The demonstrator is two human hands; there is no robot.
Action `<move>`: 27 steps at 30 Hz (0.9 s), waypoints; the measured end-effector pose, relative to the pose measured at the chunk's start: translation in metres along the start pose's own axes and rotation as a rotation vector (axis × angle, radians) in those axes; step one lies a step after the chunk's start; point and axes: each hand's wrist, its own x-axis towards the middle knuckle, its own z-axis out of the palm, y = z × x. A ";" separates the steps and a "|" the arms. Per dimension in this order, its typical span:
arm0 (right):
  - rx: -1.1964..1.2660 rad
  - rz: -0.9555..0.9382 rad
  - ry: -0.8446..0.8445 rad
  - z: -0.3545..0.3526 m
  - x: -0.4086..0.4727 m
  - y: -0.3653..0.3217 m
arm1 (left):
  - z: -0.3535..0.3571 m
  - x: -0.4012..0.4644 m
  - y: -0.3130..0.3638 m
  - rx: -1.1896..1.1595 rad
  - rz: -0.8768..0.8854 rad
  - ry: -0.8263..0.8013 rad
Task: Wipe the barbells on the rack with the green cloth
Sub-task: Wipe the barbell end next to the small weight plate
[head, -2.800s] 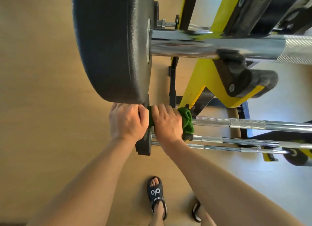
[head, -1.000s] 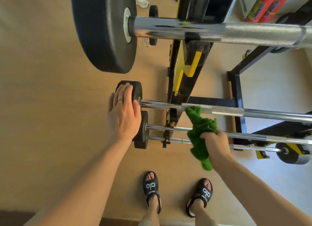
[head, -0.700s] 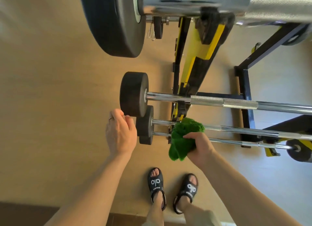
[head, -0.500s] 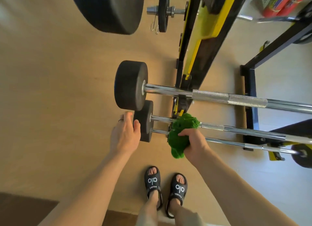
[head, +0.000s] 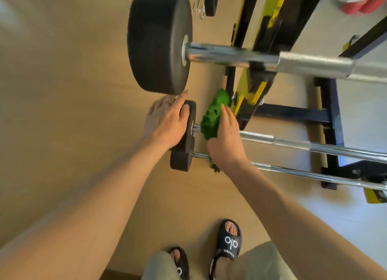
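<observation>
Right hand clamps green cloth on middle barbell just beside its end plate. Left hand curls on that plate. Bar's long axis runs rightward, away from right hand; rack behind.

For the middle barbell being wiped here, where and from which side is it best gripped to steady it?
Probably by its black end plate, from the outer side and over the rim, as the left hand does now. The plate's broad round edge fills a palm, while the thin chrome shaft is slick and needs to stay free for the green cloth under the right hand.
</observation>
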 end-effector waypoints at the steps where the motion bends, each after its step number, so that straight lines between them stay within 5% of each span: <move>1: -0.265 -0.079 -0.013 0.013 0.011 0.007 | 0.009 0.006 -0.005 0.010 0.014 0.010; 6: -0.883 -0.260 -0.229 0.072 0.054 0.049 | 0.066 0.026 -0.022 0.039 0.098 0.061; 12: -0.859 -0.298 -0.008 0.082 0.105 0.053 | 0.100 0.022 -0.019 -0.003 0.106 0.501; 21: -0.846 -0.005 -0.571 0.075 0.161 0.046 | 0.106 0.018 -0.024 -0.039 0.097 0.573; 24: -0.812 -0.026 -0.456 0.074 0.155 0.047 | 0.106 0.018 -0.025 -0.041 0.092 0.586; 27: -0.873 -0.190 -0.020 0.091 0.125 0.063 | 0.106 0.018 -0.025 -0.041 0.097 0.586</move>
